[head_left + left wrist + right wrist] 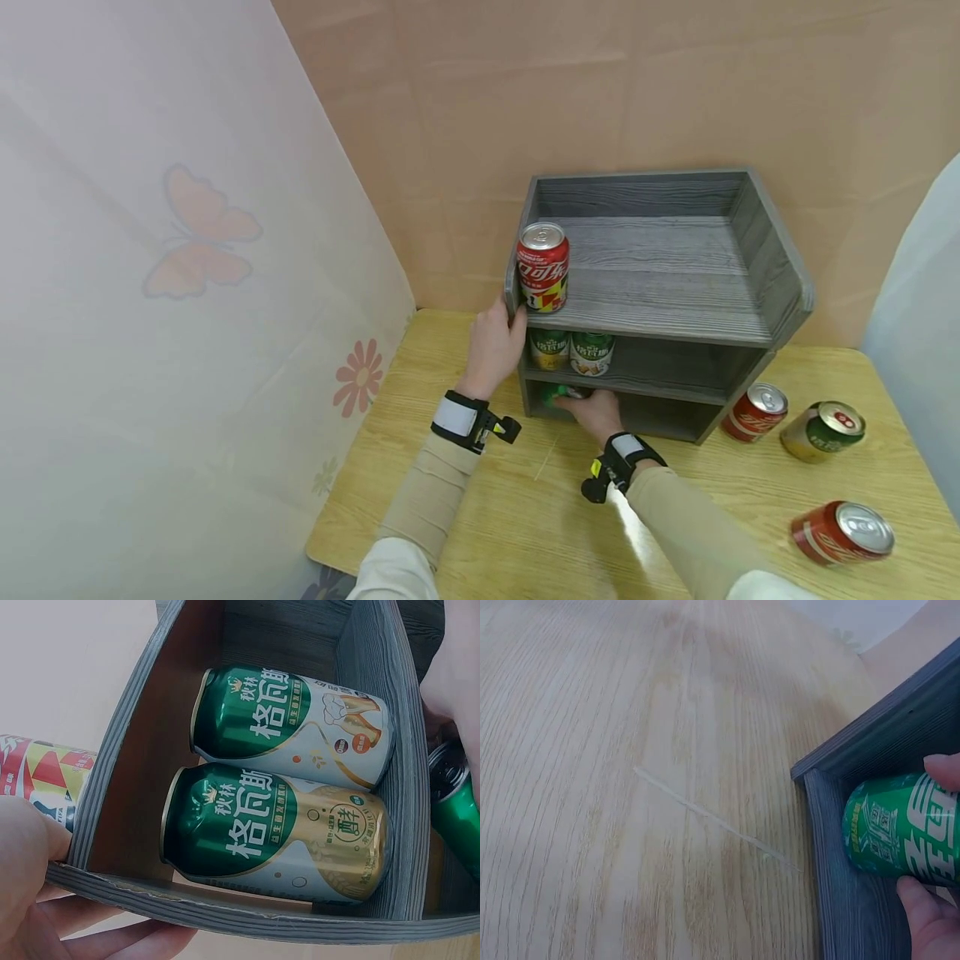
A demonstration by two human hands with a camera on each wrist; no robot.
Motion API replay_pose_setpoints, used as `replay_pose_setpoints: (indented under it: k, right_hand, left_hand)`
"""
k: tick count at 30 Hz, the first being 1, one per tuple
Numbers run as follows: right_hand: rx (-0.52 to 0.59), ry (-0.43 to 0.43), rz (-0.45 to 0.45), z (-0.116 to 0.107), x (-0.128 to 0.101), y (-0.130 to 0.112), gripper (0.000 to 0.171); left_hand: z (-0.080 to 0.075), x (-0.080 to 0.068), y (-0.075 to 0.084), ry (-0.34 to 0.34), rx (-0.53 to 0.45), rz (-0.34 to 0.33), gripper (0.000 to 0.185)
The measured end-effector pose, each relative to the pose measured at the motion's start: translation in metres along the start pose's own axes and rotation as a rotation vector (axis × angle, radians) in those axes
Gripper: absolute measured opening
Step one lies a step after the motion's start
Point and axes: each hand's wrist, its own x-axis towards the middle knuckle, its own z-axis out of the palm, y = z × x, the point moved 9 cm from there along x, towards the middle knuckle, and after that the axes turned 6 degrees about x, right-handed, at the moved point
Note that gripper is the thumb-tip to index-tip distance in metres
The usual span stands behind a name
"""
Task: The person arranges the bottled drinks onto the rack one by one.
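Note:
My left hand (495, 346) grips the left side panel of a grey wooden shelf (652, 258) at the top deck's front corner. A red cola can (543, 271) stands on the top deck beside that hand. In the bottom compartment, my right hand (596, 414) holds a green soda can (892, 825) between thumb and fingers, close to the left wall. The can looks tilted in the left wrist view, and its far side is hidden. Above it, a gold-and-green can (277, 832) and a white-and-green can (292, 724) stand side by side in the middle compartment.
Right of the shelf, a red can (755, 412), a gold-and-green can (822, 431) and another red can (843, 533) stand on the wooden table (540, 517). A tan backdrop (480, 125) hangs behind; a white printed curtain (247, 358) borders the left.

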Motion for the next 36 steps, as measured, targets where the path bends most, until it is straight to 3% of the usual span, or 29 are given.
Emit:
replay_pose_setpoints:
  k: [6, 12, 20, 29, 36]
  right_hand:
    - [-0.009, 0.004, -0.027, 0.002, 0.002, -0.004, 0.080]
    - [0.005, -0.039, 0.009, 0.005, 0.003, -0.001, 0.073]
    - [-0.032, -0.065, 0.035, 0.007, 0.002, -0.001, 0.079]
    - [-0.062, -0.048, -0.010, 0.011, 0.005, -0.006, 0.085]
    - [-0.128, -0.001, -0.087, 0.007, 0.004, -0.014, 0.068]
  left_hand:
    - [0.000, 0.000, 0.001, 0.007, 0.000, 0.010, 0.016]
    - [0.000, -0.001, 0.002, 0.001, -0.014, 0.008, 0.016]
    - [0.000, -0.001, 0.001, -0.007, -0.019, -0.008, 0.017]
    - [-0.001, -0.001, 0.003, 0.015, 0.001, 0.025, 0.018]
    - [-0.001, -0.002, 0.001, 0.014, 0.000, 0.013, 0.018]
